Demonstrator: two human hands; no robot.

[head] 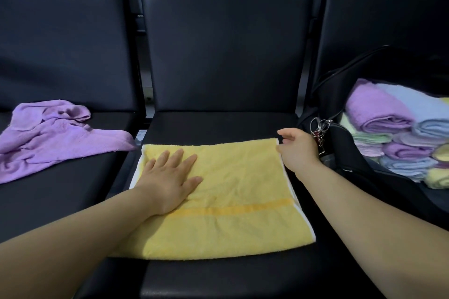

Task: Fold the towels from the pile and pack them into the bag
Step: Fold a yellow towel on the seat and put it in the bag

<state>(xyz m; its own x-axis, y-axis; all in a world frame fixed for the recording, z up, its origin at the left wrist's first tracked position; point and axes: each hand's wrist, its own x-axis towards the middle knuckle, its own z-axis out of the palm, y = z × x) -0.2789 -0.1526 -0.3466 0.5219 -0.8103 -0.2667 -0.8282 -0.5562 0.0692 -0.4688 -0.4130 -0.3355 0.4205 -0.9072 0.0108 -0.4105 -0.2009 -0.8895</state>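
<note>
Three black seats (226, 60) in a row, seen from above.

Loose towels, two. One yellow towel (238, 177), folded to a flat rectangle, on the middle seat, with a darker yellow band across the near part and a white edge down the right side. One purple towel (56, 136), unfolded and crumpled, on the left seat, its near corner reaching almost to the yellow one.

Hands, two, both bare. Left hand (167, 177) palm down on the left half of the yellow towel, fingers straight and spread, pressing flat. Right hand (298, 150) at the towel's far right corner, fingers loosely bent, thumb against the edge, forefinger above the corner; cannot tell whether pinching the cloth or only touching it.

One container: a black bag (345, 160) on the right seat, lying open toward the camera, a strap arching up behind. Inside, folded towels (388, 114) stacked in layers: at least seven countable, in purple, blue, pale green and yellow, more cut off by the right edge. One bunch of keys (320, 128) on a ring at the bag's near left rim, just beside the right wrist.
</note>
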